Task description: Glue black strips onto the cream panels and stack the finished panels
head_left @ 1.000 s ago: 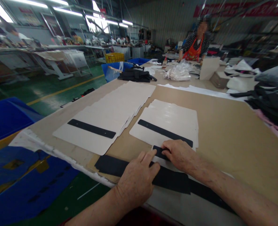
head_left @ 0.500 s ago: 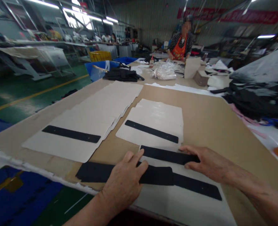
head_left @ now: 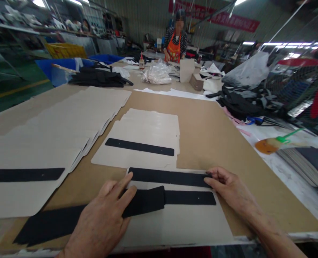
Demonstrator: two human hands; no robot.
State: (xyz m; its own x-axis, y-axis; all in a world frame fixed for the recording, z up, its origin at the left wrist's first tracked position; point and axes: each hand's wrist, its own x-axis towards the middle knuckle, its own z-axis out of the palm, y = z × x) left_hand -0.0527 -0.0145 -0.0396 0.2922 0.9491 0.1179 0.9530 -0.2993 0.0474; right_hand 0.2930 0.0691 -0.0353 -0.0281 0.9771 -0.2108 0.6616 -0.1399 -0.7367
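Item, far left: overlapped pale boards (head_left: 51, 143), fanned away from us. Item: loose dark strips (head_left: 52, 223), lying aslant beneath our left hand (head_left: 101, 215); whether its fingers grip them we cannot tell, though its index fingertip touches the left end of the next entry. Item, middle: the upper black strip (head_left: 169, 177), long axis running left to right along the far edge of the near board (head_left: 180, 225) (the lower black strip (head_left: 191, 197) lies nearly parallel, closer to us). Neither hand is nearer, one being at each end. Item, right: our right hand (head_left: 232, 186), thumb and fingers pinching the strip's right end; from these fingertips it extends leftward.
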